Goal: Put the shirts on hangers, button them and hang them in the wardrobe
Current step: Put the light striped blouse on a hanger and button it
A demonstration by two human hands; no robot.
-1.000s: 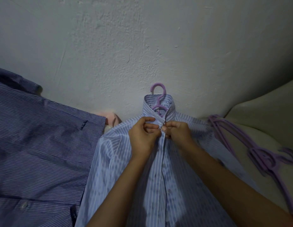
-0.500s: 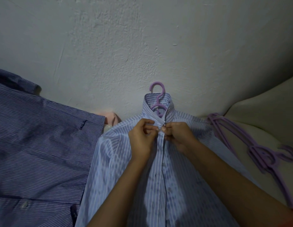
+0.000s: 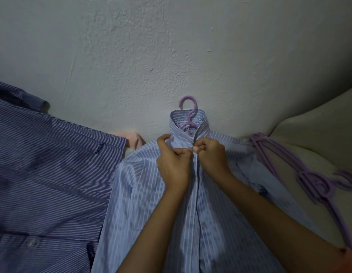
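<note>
**Both hands pinching the shirt front just below the collar**

The left hand [image 3: 174,164] has its fingers curled, gripping the left edge of the light striped shirt [image 3: 143,194] near the top of the front opening. The thumb is raised towards the collar base. The right hand [image 3: 211,154] is curled too, with thumb and forefinger pinching the opposite edge of the opening. The two hands meet knuckle to knuckle at the centre line, just below the collar. The button itself is too small and too covered by the fingertips to make out, so whether it is through its hole cannot be told.

The shirt lies flat, collar pointing away towards the wall [image 3: 171,46]. A purple hanger [image 3: 188,115] sits inside it; only the hook and neck show above and within the collar, and the shoulders of the hanger are hidden under the cloth. Both forearms cover much of the lower shirt front, and the hem is cut off by the bottom edge.

To the left, touching the light shirt's sleeve, lies a darker striped shirt [image 3: 49,174], partly out of view. A small pink item [image 3: 132,139] shows between the two shirts; its nature cannot be told. To the right, a bundle of spare purple hangers [image 3: 309,180] rests on a cream surface [image 3: 319,138], blurred.
</note>
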